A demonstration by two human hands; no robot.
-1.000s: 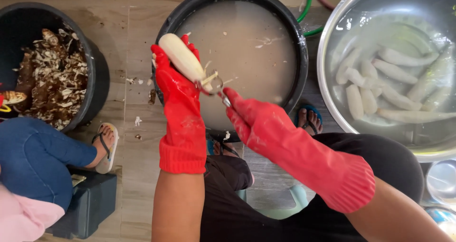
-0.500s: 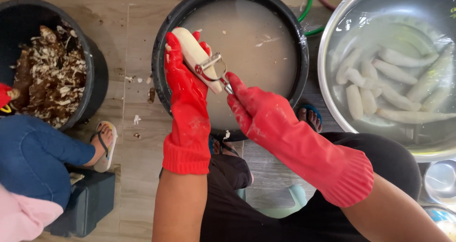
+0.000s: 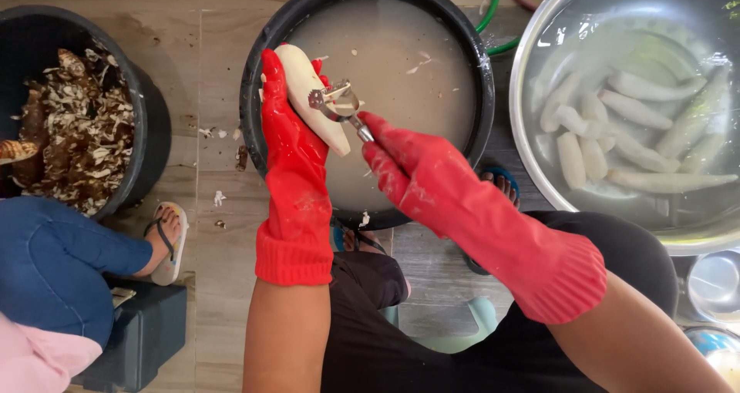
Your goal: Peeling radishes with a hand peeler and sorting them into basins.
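1. My left hand (image 3: 289, 142), in a red rubber glove, is closed around a peeled white root (image 3: 312, 96). The root lies along my palm, its rounded end pointing away from me.
2. My right hand (image 3: 420, 173), also red-gloved, is closed on the handle of a metal peeler (image 3: 339, 104). The peeler head rests against the right side of the root, about midway along it.
3. Both hands and the root are held above a black tub (image 3: 258, 123) filled with cloudy water. Small white scraps float on the water's surface.
4. To the right of the tub stands a large steel basin (image 3: 532, 162) of clear water. Many peeled white roots (image 3: 632, 135) lie submerged in it, loosely heaped.
5. To the left, well apart from my hands, is a second black bucket (image 3: 150, 142) holding brown and white peelings (image 3: 77, 139).
6. Bits of peel (image 3: 220, 196) lie scattered on the wooden floor (image 3: 220, 23) between the bucket and the tub.
7. A green hose (image 3: 493, 11) curves past the far rim of the tub.
8. At lower left another person's knee in blue trousers (image 3: 54, 262) and a foot in a sandal (image 3: 166, 239) are in view, beside a dark low stool (image 3: 142, 339).
9. My own feet show under the tub's near edge; my lap is in dark clothing.
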